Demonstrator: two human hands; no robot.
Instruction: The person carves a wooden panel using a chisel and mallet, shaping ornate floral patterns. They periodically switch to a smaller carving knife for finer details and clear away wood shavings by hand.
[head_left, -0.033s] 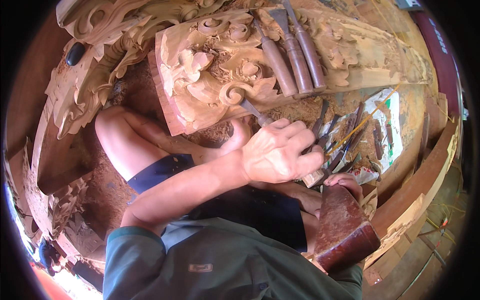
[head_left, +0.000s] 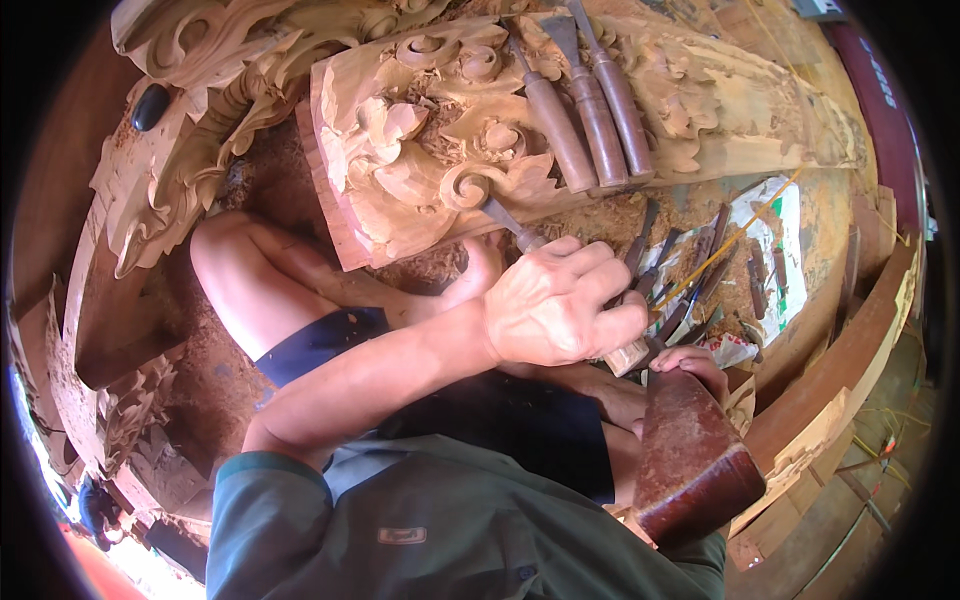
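While left fingers (head_left: 622,327) grip a grey-bladed chisel (head_left: 527,239), right fingers (head_left: 692,361) clasp a scuffed red-brown mallet (head_left: 695,452) at four o'clock.

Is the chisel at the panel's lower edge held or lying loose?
Held: the left hand is closed around the chisel; its blade points toward the carved panel, and its butt end shows below.
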